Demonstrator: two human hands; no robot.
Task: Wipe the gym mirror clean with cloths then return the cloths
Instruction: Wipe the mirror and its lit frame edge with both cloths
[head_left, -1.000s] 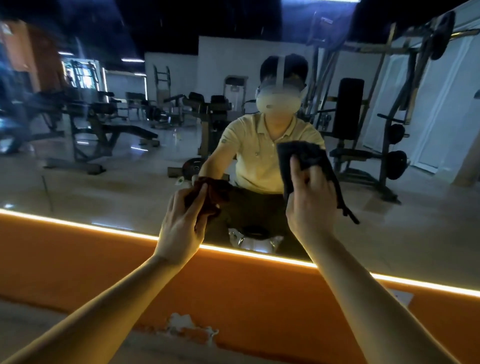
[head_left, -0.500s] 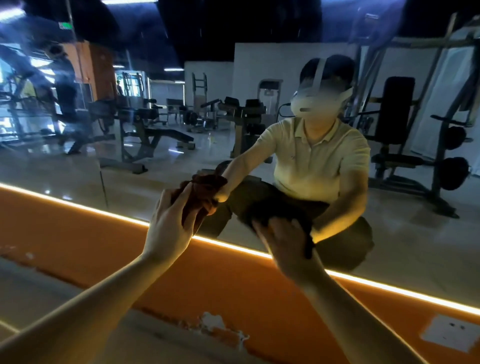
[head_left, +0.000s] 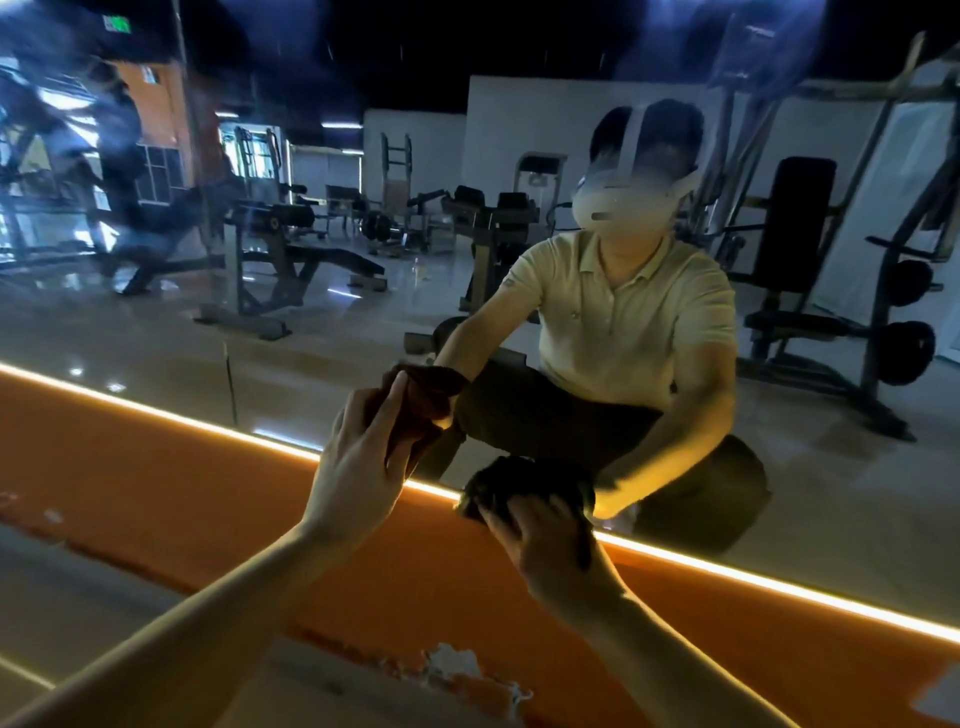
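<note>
1. The left hand (head_left: 363, 462) is holding a bunched reddish-brown cloth (head_left: 421, 410) against the gym mirror (head_left: 156, 338), with its fingers (head_left: 387, 415) closing round the wad and pinching it.
2. The right hand (head_left: 550, 540) is pressing a dark cloth (head_left: 519, 483) to the very bottom of the glass, its fingers curling over the fabric and gripping it. The cloth is touching the glowing light strip (head_left: 779, 587).
3. What could go wrong, as I judge it: the dark cloth is sitting at the mirror's lower edge, so a further downward stroke could be dragging it off the glass onto the orange wall (head_left: 156, 493). It might pick up grit or flaked paint there, like that at the chipped patch (head_left: 457, 670), and smear it back on.
4. Both cloths are staying wadded rather than flat, so each is probably touching only a small patch and may be leaving streaks between passes.
5. Compared with a second ago, the right hand is working much lower: then it was up at the reflection's chest, now at the light strip. The left hand is keeping roughly the same spot on the glass.
</note>
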